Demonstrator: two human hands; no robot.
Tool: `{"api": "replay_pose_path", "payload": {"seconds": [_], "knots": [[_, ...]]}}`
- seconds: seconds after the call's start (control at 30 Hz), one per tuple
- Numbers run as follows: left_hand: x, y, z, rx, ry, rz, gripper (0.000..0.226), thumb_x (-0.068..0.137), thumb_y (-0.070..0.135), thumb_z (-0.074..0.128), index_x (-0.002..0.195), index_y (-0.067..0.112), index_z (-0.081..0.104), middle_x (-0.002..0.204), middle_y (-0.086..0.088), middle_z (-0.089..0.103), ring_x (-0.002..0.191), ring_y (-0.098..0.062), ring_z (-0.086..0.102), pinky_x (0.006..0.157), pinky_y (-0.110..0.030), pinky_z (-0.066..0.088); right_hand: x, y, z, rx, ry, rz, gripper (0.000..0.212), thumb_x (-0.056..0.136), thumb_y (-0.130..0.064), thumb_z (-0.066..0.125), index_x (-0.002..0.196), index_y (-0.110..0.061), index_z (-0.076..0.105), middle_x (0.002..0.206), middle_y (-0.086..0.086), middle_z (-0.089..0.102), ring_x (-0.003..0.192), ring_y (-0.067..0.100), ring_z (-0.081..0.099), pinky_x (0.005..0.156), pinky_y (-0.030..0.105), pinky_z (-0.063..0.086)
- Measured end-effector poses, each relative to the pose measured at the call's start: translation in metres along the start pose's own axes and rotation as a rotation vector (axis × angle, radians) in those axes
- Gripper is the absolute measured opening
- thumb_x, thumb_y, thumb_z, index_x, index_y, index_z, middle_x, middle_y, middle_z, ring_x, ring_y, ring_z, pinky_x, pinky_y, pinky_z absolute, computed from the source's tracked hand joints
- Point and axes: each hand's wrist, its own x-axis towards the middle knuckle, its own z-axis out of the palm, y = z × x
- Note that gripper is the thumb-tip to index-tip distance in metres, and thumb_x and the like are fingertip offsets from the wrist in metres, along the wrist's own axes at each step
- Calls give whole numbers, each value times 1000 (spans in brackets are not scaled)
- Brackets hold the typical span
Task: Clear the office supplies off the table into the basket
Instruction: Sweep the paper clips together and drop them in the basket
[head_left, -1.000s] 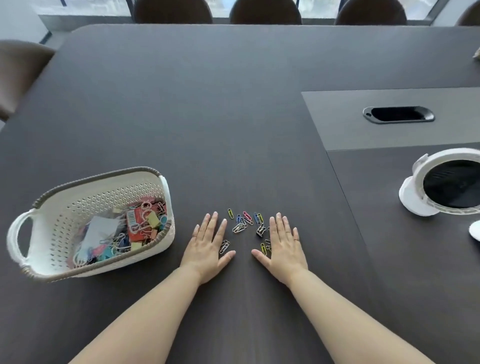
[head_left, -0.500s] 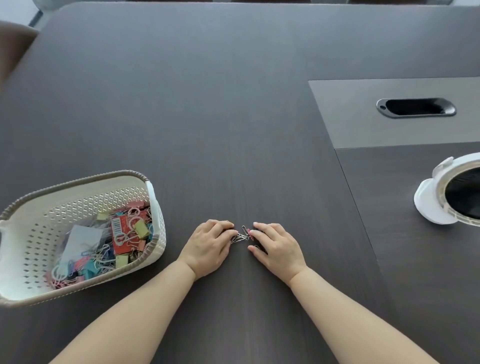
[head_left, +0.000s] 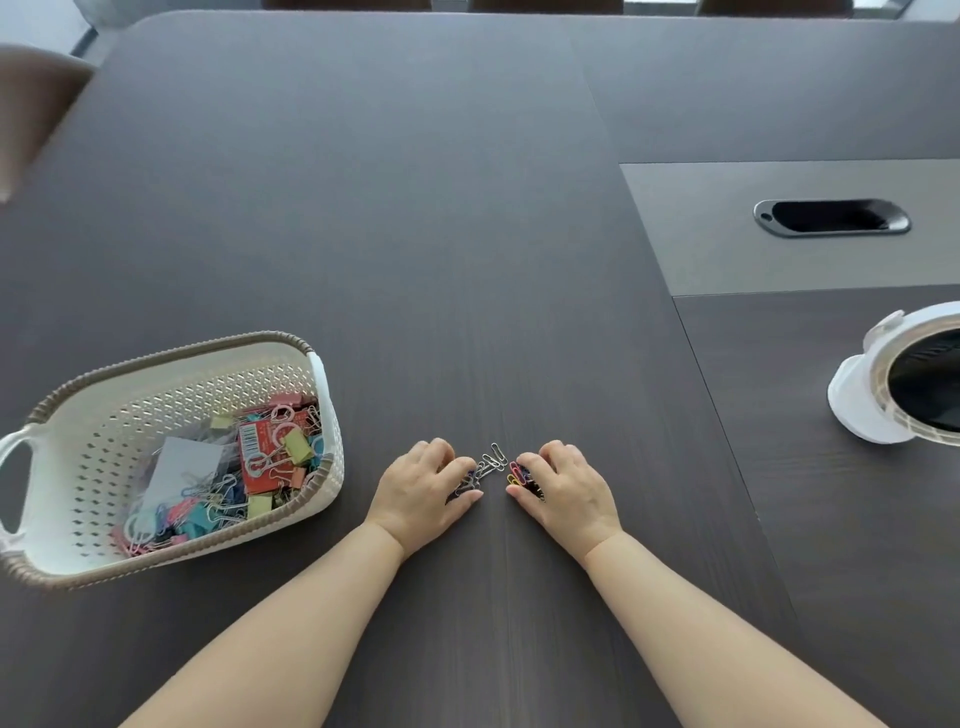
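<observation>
A: While both sit at 6 o'clock, left hand (head_left: 421, 488) and right hand (head_left: 563, 491) curl their fingers over the small coloured wire paper clips (head_left: 496, 460) between them.
B: Pinch tight and sweep up strays. The white perforated plastic basket (head_left: 156, 400) is at 9 o'clock.

Table (head_left: 363, 208) is showing dark brown, with fine straight wood grain. Inset panel (head_left: 701, 234) is reading flat mid-grey. Cable slot (head_left: 831, 218) is showing black with a glossy black rim.

Basket (head_left: 156, 410) is showing off-white walls punched in a regular diamond-hole grid; its rim (head_left: 171, 353) is running as a taupe braided band. Inside, binder clips (head_left: 296, 447) are showing pink, pale yellow, teal and blue. Small box (head_left: 260, 467) is showing red with a white barcode patch. Card (head_left: 182, 462) is reading pale grey-white.

Paper clips (head_left: 491, 462) are splitting: silver on the left, red, yellow and blue on the right. Round device (head_left: 862, 400) is showing a white shell and black centre. Chair (head_left: 36, 104) is showing brown.
</observation>
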Motion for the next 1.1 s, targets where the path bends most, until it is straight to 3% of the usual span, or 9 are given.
{"api": "replay_pose_path", "payload": {"seconds": [0.07,0.2,0.4,0.63,0.83,1.0,1.1], "knots": [[-2,1,1,-4,24,19,22,79,48,47,84,27,48,69,3,55,57,-17,55,45,-22,43,0,-1,2,12,19,-24,32,79,-48,48,78,-18,59,68,-1,55,59,18,53,43,24,45],[-4,0,4,7,64,39,31,80,48,47,67,21,52,61,6,54,53,-14,54,42,-23,40,-1,1,3,-35,74,-58,37,81,-45,49,59,-15,49,56,-2,48,51,18,48,39,26,37],[-3,2,3,75,82,52,42,79,49,45,55,16,51,60,1,52,43,-15,50,33,-20,37,1,0,-4,-86,22,-61,39,83,-41,46,52,-18,46,49,-4,46,43,16,46,35,22,29],[-3,10,-16,122,56,4,45,75,52,40,46,18,47,42,6,46,32,-11,45,34,-13,20,8,-8,-23,-31,-84,109,70,98,-46,14,40,-17,41,36,-2,42,29,19,39,35,15,20],[-4,16,-57,-21,231,57,54,96,48,29,56,16,44,48,3,45,40,-15,46,36,-18,25,23,-28,-57,273,-178,383,52,96,-36,41,51,-19,22,48,-4,30,56,23,36,53,30,24],[-10,-3,-120,-21,382,116,51,97,42,31,57,14,46,49,1,47,42,-17,48,36,-22,32,57,-74,-94,461,-45,276,52,96,-33,43,52,-20,18,46,-6,23,48,16,24,48,30,21],[-16,-16,-154,-10,433,64,51,97,42,32,57,14,45,48,1,47,41,-18,46,36,-23,33,77,-115,-106,539,2,201,51,95,-34,44,54,-21,17,48,-5,21,51,18,22,51,33,22]]}}
